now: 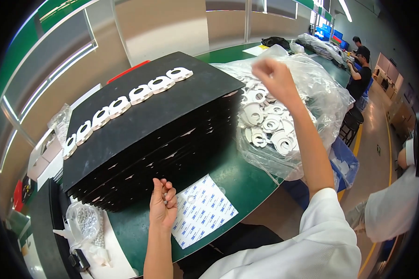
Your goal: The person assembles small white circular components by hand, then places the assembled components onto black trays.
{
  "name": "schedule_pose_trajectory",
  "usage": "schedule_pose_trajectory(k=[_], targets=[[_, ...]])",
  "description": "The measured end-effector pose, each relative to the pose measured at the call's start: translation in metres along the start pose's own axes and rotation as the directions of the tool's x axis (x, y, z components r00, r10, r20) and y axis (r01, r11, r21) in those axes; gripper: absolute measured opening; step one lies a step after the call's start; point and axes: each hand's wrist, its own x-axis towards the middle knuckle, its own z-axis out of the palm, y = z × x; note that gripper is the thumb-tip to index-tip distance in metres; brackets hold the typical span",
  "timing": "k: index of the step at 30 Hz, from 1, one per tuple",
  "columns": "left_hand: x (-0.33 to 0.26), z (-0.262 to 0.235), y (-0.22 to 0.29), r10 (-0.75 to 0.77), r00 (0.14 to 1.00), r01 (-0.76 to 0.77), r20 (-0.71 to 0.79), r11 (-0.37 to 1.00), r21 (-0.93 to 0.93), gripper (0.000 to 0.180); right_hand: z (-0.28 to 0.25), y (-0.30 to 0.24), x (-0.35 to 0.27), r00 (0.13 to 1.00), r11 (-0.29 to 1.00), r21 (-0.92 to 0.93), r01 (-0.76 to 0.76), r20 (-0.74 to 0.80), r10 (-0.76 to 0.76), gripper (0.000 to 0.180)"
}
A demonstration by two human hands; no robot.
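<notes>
Head view, the only one: my left hand (164,204) at lower centre, fingers loosely curled toward the thumb, maybe pinching something small, can't tell; it's just beside a printed white backing sheet (205,216). My right hand (275,79), upper right of centre, blurred, fingers bent in, over the loose white plastic rings (252,112) in a clear plastic bag (328,100); can't tell if it has one. Seven more form a ring row (136,99) across the black board stack (139,122), upper left. Rings look light, stiff, probably smooth and a bit slippery, thin lips maybe snappable; I'd pinch the outer rim, clear of the notches. Sheet seems thin and bendy, best taken by a corner. Surface: green tabletop (249,186), bag of white beads (84,217) lower left. Room: blue bin (348,163) right, co-workers (362,76) upper right, white-clad person (391,209) lower right, yellow floor line (390,151).
</notes>
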Motion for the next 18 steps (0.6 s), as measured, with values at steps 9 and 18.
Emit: schedule_pose_trajectory(k=[9, 18], targets=[[-0.004, 0.007, -0.001, 0.037, 0.999, -0.037, 0.004, 0.999, 0.032, 0.027, 0.036, 0.092, -0.095, 0.956, 0.878, -0.398, 0.264, 0.226, -0.186, 0.039], [-0.003, 0.000, -0.002, 0.066, 0.994, -0.073, 0.092, 0.995, 0.073, 0.020, 0.056, 0.114, -0.069, 0.963, 0.887, -0.384, -0.255, -0.022, 0.267, 0.057]])
